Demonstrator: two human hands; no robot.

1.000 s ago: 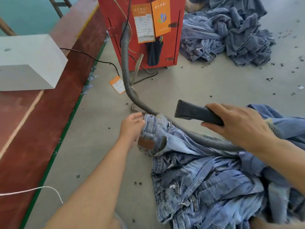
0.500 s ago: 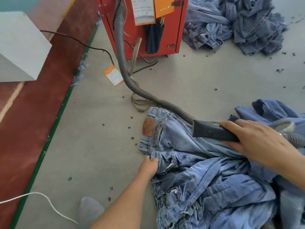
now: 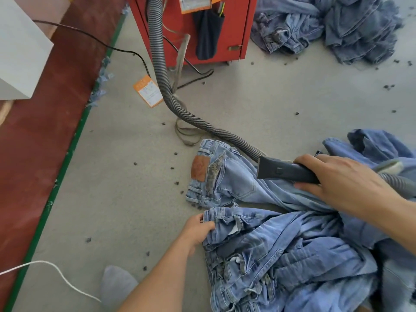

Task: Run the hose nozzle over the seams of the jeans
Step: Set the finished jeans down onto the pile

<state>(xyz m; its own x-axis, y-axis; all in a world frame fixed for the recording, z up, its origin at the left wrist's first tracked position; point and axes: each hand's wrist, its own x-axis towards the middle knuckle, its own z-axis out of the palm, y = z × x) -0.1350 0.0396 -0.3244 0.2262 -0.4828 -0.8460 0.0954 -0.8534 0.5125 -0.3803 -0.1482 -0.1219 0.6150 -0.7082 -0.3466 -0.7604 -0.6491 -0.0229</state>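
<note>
A: Nearest us, the left hand [image 3: 198, 230] is pinching the waistband edge of the jeans [image 3: 281, 248] heaped on the floor [image 3: 126, 199], fingers curled round the denim.

B: And the right hand [image 3: 340, 179] is wrapping its grip around the nozzle [image 3: 281, 172], whose mouth is hanging over the seat of another pair [image 3: 234, 181], spread flat just beyond.

A: I'd say the left hand should be pulling the cloth taut, so the nozzle is riding flat along each stitched ridge, slowly, without sucking folds in.

B: Any writing?

A: That pair is carrying a brown leather patch [image 3: 200, 168], embossing unreadable. An orange tag [image 3: 147, 91] is lying beside the hose [image 3: 162, 70]; its print is too small. Farther back, the red machine [image 3: 227, 25] is wearing an orange label [image 3: 194, 4], also illegible.
</note>
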